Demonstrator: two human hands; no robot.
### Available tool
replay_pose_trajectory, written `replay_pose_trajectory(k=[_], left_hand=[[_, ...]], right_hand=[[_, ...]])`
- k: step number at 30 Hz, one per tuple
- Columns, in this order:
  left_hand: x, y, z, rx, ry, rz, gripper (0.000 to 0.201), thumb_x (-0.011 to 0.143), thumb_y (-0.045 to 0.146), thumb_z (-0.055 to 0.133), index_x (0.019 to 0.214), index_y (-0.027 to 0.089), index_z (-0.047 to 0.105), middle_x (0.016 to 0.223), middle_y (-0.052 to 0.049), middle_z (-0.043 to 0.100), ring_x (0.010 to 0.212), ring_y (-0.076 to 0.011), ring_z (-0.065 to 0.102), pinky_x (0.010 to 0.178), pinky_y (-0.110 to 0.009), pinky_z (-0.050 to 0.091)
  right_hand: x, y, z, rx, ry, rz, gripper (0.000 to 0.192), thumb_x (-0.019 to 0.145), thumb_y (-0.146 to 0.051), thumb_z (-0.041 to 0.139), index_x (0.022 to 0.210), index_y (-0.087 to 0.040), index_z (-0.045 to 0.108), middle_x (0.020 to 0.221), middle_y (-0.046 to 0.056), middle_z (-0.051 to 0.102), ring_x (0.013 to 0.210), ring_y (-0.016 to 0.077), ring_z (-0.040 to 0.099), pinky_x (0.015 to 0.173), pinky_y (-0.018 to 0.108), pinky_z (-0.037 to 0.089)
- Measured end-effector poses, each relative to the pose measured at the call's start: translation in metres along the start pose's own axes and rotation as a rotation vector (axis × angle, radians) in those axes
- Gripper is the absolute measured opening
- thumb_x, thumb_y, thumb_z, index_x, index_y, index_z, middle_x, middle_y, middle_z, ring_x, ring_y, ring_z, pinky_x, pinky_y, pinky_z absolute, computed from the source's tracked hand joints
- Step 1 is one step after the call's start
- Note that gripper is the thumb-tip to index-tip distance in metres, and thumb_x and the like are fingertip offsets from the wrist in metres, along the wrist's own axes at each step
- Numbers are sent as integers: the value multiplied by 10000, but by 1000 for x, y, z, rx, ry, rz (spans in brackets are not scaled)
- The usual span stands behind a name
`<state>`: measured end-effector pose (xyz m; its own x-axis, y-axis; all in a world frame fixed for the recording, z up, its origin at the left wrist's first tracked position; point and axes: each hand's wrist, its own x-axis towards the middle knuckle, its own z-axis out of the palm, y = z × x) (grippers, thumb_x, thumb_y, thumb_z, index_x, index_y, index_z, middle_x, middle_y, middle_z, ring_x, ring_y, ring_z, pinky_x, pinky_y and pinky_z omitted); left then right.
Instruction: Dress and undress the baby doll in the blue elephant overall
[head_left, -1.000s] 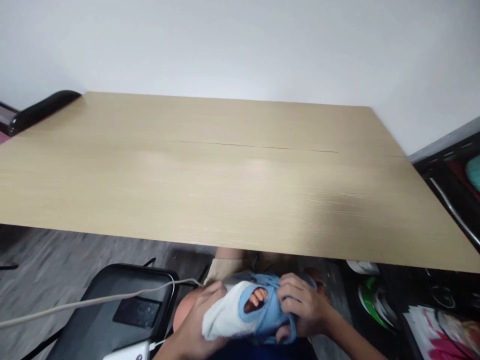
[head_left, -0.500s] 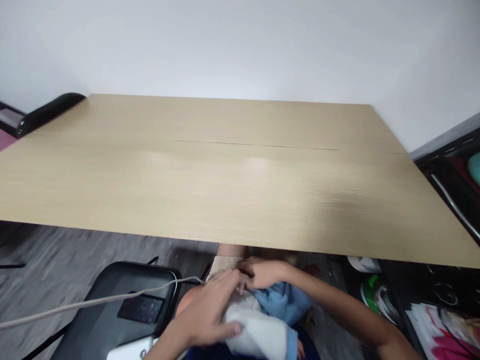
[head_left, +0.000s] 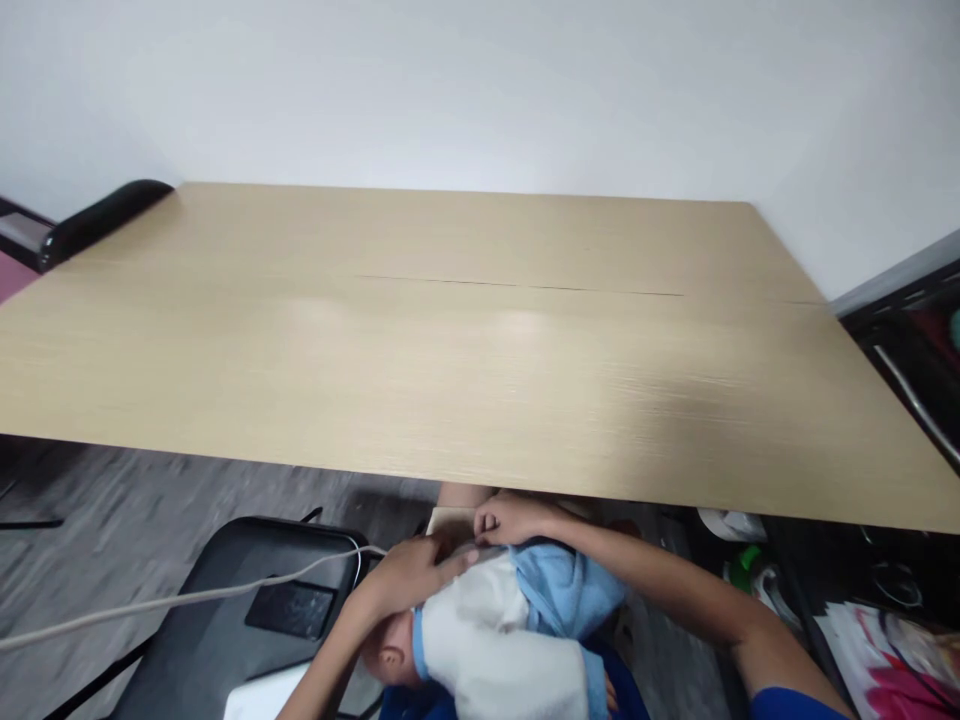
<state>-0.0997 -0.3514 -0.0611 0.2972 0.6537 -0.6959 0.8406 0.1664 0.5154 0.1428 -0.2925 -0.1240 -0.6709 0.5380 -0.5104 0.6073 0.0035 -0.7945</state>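
A baby doll (head_left: 390,652) lies on my lap below the near edge of the table, head to the left. It wears a white and blue garment (head_left: 495,640). My left hand (head_left: 411,574) lies over the doll's shoulder, fingers pressed on the garment's white top edge. My right hand (head_left: 511,520) is curled just under the table edge, pinching the garment where the blue part (head_left: 564,592) begins. The two hands' fingertips nearly meet. The doll's lower body is hidden by cloth and my arms.
A bare light-wood table (head_left: 465,340) fills the middle, with a white wall behind it. A black chair (head_left: 225,620) at the lower left carries a dark flat item and a pale cable (head_left: 165,602). A dark rack (head_left: 907,350) and printed papers (head_left: 892,650) sit at the right.
The doll has turned so its head shows at the left and the white cloth covers its body. My right hand moved up under the table edge; my left followed toward it.
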Motion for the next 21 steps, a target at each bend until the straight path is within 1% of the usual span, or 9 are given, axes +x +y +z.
replay_pose_trajectory(k=[1, 3, 6, 8, 10, 13, 15, 19, 21], left_hand=[[3, 2, -1, 4, -19, 3, 680, 1023, 884, 640, 1049, 234, 839, 1080, -165, 897, 1053, -423, 811, 875, -441, 493], [9, 7, -1, 11, -30, 9, 593, 992, 813, 691, 919, 229, 767, 943, -133, 827, 925, -347, 730, 819, -423, 428], [13, 14, 2, -25, -22, 40, 433, 886, 610, 765, 767, 234, 587, 771, -34, 627, 785, -215, 526, 750, -394, 316], [9, 19, 3, -69, -47, 56, 397, 817, 528, 761, 740, 238, 501, 747, 14, 506, 769, -171, 431, 730, -379, 281], [1, 25, 3, -97, -69, 65, 366, 785, 503, 742, 749, 241, 489, 752, 36, 460, 768, -156, 406, 718, -368, 276], [-17, 35, -2, -113, -67, 95, 301, 786, 488, 721, 808, 240, 552, 770, 36, 505, 785, -163, 442, 726, -361, 293], [-26, 37, -6, -120, -63, 116, 291, 788, 476, 721, 836, 242, 555, 780, 33, 518, 796, -167, 448, 735, -352, 303], [-34, 29, -8, -142, -49, 121, 309, 793, 494, 716, 837, 246, 537, 803, 29, 522, 820, -173, 454, 760, -338, 335], [-33, 23, -6, -167, -48, 112, 325, 793, 514, 707, 831, 249, 523, 808, 29, 508, 832, -176, 452, 773, -340, 344]], right_hand=[[0, 1, 1, 3, -2, 0, 177, 927, -33, 855, 869, -189, 794, 750, -59, 699, 796, 155, 678, 750, 252, 469], [-1, 2, 4, 0, 16, 1, 198, 886, 5, 830, 854, -186, 790, 740, -68, 697, 778, 146, 668, 730, 247, 452], [2, 2, 9, -17, 76, 3, 228, 832, 26, 821, 840, -194, 760, 762, -66, 688, 802, 147, 641, 735, 253, 423], [7, 3, 12, -22, 106, 13, 243, 808, 22, 831, 836, -201, 740, 788, -58, 685, 827, 154, 632, 743, 258, 410], [13, 5, 14, -15, 120, 40, 247, 796, 17, 837, 823, -203, 727, 808, -47, 692, 836, 158, 631, 745, 261, 412], [16, 13, 12, 10, 131, 111, 244, 801, 7, 834, 795, -200, 704, 808, -41, 694, 805, 152, 623, 731, 263, 431], [11, 22, 6, 21, 157, 171, 255, 816, 2, 818, 771, -201, 670, 776, -46, 666, 769, 148, 600, 717, 274, 430], [-21, 48, -7, 28, 241, 278, 295, 855, 2, 749, 723, -215, 599, 675, -54, 570, 704, 152, 555, 725, 317, 426], [-42, 62, -12, 34, 306, 312, 293, 865, -14, 739, 738, -227, 582, 678, -53, 560, 720, 164, 565, 756, 329, 447]])
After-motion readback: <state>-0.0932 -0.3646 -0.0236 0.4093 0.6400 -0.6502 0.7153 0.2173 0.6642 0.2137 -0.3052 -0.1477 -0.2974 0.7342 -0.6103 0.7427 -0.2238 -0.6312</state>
